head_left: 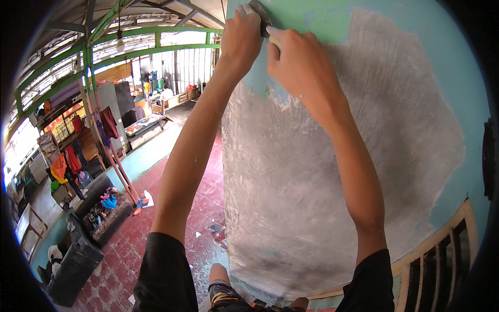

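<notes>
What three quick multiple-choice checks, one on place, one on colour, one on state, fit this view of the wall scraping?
1. Where is the scraper working?
A. top edge of the bare patch
B. by the vent
C. on the floor

2. What colour is the paint left on the wall?
A. red
B. light green-blue
C. yellow

3. How is the scraper held?
A. lying loose
B. left hand only
C. both hands

Answers: 1 A, the blade meets paint above the grey area; 2 B, seen around the patch; 3 C, left hand and right hand grip it.

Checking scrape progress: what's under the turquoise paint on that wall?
Bare grey plaster where turquoise paint is gone. Both hands, left hand and right hand, cover most of the scraper.
</notes>
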`<state>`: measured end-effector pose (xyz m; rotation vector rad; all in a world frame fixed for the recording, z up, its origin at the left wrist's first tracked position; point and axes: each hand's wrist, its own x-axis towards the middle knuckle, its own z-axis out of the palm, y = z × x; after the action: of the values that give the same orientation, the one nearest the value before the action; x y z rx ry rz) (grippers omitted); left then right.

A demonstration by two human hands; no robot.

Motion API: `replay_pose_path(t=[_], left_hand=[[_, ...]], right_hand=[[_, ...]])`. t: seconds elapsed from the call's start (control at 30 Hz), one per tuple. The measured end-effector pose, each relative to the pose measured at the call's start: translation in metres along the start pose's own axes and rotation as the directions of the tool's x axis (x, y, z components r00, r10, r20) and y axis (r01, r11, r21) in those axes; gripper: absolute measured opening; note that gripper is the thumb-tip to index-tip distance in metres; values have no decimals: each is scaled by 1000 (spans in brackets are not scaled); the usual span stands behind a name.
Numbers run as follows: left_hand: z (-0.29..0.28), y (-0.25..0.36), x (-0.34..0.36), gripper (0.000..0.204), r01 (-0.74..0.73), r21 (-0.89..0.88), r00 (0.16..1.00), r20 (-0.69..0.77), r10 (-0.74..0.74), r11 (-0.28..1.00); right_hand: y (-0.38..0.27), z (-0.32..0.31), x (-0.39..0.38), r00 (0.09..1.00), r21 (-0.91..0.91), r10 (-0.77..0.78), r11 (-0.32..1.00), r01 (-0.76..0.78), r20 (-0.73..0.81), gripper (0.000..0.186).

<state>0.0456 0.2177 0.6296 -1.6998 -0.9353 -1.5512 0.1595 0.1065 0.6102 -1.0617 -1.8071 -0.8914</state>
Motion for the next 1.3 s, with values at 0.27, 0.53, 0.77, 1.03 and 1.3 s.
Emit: replay_pose_path(t=[0.27,0.53,0.77,1.03,1.3], left_hand=[[-13,22,-17,16,-86,-21,993,79,87,996],[0,14,-7,18,-64,93,998,0,65,994],[0,-4,-8,16,-91,68,996,6,91,994],[-11,0,-19,12,-91,36,994,64,89,995],[-23,53,-31,14,-13,-44,981,192,21,999]], right_hand=[[-24,-28,-25,1000,-68,28,997,-27,6,29],[-9,-13,-11,999,-22,40,999,-40,16,28],[-2,10,-9,1000,52,11,999,-11,4,33],[-12,-1,-23,1000,56,20,998,-20,-10,24],[-22,-53,-41,992,-85,96,992,-89,80,21]])
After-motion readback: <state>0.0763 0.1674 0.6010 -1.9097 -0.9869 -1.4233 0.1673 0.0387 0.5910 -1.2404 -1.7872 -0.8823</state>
